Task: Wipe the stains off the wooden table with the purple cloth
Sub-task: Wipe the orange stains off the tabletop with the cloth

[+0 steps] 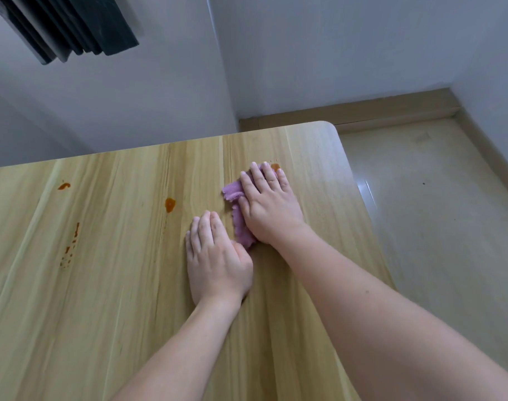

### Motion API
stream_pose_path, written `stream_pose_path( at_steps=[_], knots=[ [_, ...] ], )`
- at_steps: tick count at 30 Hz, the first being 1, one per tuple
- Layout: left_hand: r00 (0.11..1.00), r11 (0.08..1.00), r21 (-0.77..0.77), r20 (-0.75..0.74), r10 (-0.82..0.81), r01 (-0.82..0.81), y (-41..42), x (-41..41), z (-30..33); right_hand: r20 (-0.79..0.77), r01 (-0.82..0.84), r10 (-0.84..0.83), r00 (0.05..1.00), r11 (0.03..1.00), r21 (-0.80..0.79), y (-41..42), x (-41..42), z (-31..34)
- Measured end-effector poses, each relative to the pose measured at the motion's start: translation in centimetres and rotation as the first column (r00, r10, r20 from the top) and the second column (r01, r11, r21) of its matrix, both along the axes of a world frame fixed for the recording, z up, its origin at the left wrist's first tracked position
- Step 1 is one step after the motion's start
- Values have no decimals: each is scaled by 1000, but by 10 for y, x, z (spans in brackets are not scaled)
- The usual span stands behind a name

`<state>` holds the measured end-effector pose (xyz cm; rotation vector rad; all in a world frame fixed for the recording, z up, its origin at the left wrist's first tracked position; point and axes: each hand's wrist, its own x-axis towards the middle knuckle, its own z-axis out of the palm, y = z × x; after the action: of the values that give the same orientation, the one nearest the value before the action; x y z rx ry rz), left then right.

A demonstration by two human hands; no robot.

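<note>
Wooden counter (pixel 116 285), light grain, set against a white wall (pixel 131 105). Far left: an orange stain (pixel 64 186) near the back edge, with a streak of smaller orange spots (pixel 72 244) nearer the person. Further right, a second orange blot (pixel 170 204) with a faint trail below it. Left hand (pixel 215 259): flat on the bare counter, fingers straight and close together, holding nothing. Just beside its thumb, the purple cloth (pixel 238 209), crumpled, lies on the counter. Right hand (pixel 268 204): flat on top of the cloth, fingers extended, pressing it down; the cloth shows along the hand's left side and under the fingertips. A small orange mark (pixel 275 166) sits just beyond those fingertips. Right of the counter, pale floor (pixel 435 227) with a tan skirting board (pixel 391 111).
</note>
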<state>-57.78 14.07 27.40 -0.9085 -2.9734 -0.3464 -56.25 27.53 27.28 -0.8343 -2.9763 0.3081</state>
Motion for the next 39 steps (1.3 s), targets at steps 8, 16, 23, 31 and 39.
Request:
stream_pose_path(
  at_steps=[8, 16, 23, 31, 39],
  knots=[
    [998, 1000, -11, 69, -13, 14, -1, 0, 4, 13, 330, -330, 944, 944, -15, 80, 47, 2],
    [992, 995, 12, 70, -104, 103, 46, -49, 22, 38, 351, -351, 935, 936, 24, 61, 54, 2],
    [965, 960, -102, 76, -252, 259, 76, -80, 1, 43, 354, -356, 934, 934, 41, 74, 43, -2],
    [978, 979, 2, 40, -205, 205, 76, -80, -4, 22, 430, -431, 902, 902, 21, 113, -4, -3],
    [986, 986, 49, 20, -163, 162, 75, -78, -4, -34, 67, -66, 997, 997, 32, 82, -37, 0]
  ],
)
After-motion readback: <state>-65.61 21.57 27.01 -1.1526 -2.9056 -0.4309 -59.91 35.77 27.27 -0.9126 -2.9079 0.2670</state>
